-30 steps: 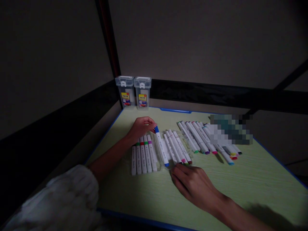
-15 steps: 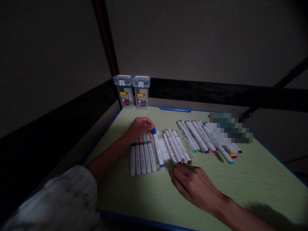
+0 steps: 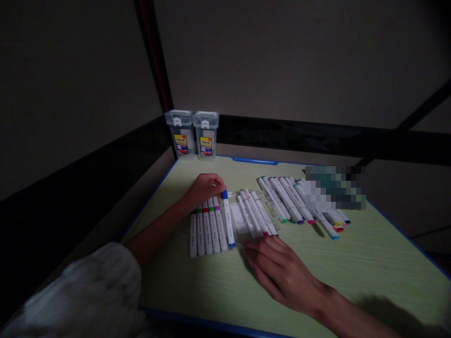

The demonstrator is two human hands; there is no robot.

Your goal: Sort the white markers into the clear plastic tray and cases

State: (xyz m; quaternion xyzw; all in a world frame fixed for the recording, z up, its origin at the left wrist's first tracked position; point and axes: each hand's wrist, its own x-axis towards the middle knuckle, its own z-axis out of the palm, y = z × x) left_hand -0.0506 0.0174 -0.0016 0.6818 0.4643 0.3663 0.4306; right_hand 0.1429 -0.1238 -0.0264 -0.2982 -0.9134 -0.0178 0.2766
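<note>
My left hand point(image 3: 206, 188) pinches the blue-capped end of a white marker point(image 3: 229, 220). That marker lies at a slant beside a row of several white markers point(image 3: 209, 232) with black, green, red and purple bands, in a clear plastic case point(image 3: 188, 256). To its right, several more white markers point(image 3: 255, 213) lie close together over a clear plastic part with a white label point(image 3: 240, 218). My right hand point(image 3: 280, 265) rests at the near ends of these markers, fingers bent and held together. Its fingertips are at the clear plastic edge; whether they grip anything is hidden.
Further right lies a loose pile of white markers point(image 3: 287, 199) with coloured ends, partly under a blurred patch point(image 3: 333, 188). Two clear lidded boxes point(image 3: 206, 136) with yellow labels stand at the back left corner of the pale green table point(image 3: 218, 286), which has a blue edge.
The blue marker's near end has swung left, closer to the row of markers. My right hand has moved slightly left, its fingers now covering some marker ends.
</note>
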